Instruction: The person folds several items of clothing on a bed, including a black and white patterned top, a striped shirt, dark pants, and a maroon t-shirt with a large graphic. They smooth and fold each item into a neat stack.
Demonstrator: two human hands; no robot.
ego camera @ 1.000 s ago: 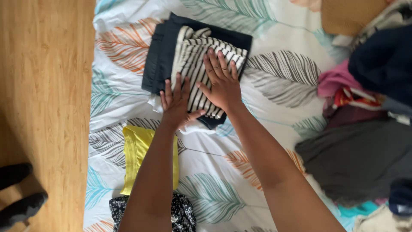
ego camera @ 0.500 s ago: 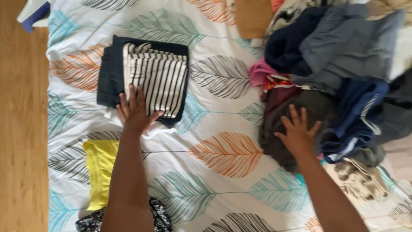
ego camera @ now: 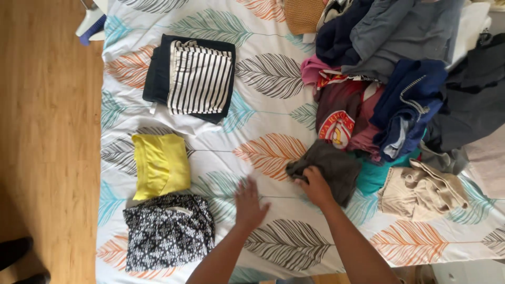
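My right hand [ego camera: 314, 186] grips the near edge of a crumpled dark grey garment [ego camera: 332, 167], which lies on the leaf-patterned bedsheet [ego camera: 273, 105] beside a big heap of unfolded clothes [ego camera: 400, 89]. My left hand [ego camera: 248, 203] hovers open over the sheet, fingers spread, a little left of the grey garment and touching nothing. To the left lie folded items: a black-and-white striped top [ego camera: 200, 78] on a dark folded piece [ego camera: 157, 73], a yellow folded garment [ego camera: 159, 165], and a black-and-white patterned folded garment [ego camera: 168, 231].
A wooden floor [ego camera: 47, 142] runs along the left of the bed. A beige crumpled garment [ego camera: 421, 190] lies at the heap's near side. A tan woven item [ego camera: 304, 14] sits at the far edge. Dark shoes [ego camera: 16, 252] rest on the floor at lower left.
My left hand left the striped top and came toward me over the sheet. My right hand closed on the grey garment and pulled it out of the heap. The view pulled back.
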